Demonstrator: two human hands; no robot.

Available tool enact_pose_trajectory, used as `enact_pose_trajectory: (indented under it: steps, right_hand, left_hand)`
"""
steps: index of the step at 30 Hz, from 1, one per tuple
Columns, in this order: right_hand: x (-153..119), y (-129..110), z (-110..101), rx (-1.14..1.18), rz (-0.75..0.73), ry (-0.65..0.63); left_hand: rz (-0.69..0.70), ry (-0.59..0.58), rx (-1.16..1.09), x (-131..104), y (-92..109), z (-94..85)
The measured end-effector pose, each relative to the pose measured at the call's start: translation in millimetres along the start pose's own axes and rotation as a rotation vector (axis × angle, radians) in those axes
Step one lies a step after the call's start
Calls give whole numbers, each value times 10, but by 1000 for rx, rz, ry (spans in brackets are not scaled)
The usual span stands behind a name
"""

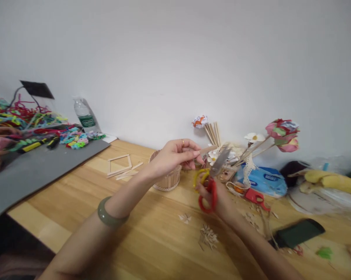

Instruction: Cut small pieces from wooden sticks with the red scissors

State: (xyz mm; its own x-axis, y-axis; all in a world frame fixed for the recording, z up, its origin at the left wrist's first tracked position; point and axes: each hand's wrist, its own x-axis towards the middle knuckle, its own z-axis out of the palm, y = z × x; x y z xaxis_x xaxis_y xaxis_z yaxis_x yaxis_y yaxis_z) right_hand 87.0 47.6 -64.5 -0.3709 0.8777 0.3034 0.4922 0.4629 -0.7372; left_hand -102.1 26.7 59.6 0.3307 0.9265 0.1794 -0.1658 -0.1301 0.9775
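Pinched between the thumb and fingers of my left hand (178,155) is a flat wooden craft stick (208,149), its free end pointing right. My right hand (219,196) grips scissors (212,192) with red and yellow handles. Their blurred metal blades point up, close to the stick; whether they touch it I cannot tell. Behind my left hand stands a small basket (167,182) of wooden slats with a lace-like bottom edge, partly hidden by the hand. Below the scissors, small cut wood pieces (209,236) lie in a pile, with a few more (185,218) beside it.
Craft sticks (119,172) lie left of the basket. Paper flowers (283,134), a blue tissue pack (264,181), a red-handled tool (257,198) and a dark phone-like object (299,232) are at right. Another person's hands (0,146), pipe cleaners (26,116) and a bottle (84,114) are at left.
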Motion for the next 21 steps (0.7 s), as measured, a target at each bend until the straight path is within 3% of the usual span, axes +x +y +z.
enact_pose_trajectory:
  steps: [3, 5, 11, 18, 21]
  right_hand:
    - [253, -52, 325, -12, -4, -12]
    - [341, -15, 368, -31, 6, -17]
    - [94, 140, -36, -104, 42, -29]
    - [-128, -4, 55, -108, 43, -92]
    - [-246, 42, -161, -133, 83, -26]
  left_hand:
    - [10, -2, 11, -20, 21, -19]
    - [9, -5, 16, -26, 33, -42]
    - [11, 2, 2, -20, 57, -80]
    - [27, 13, 32, -44, 65, -53]
    - [45, 26, 29, -62, 84, -50]
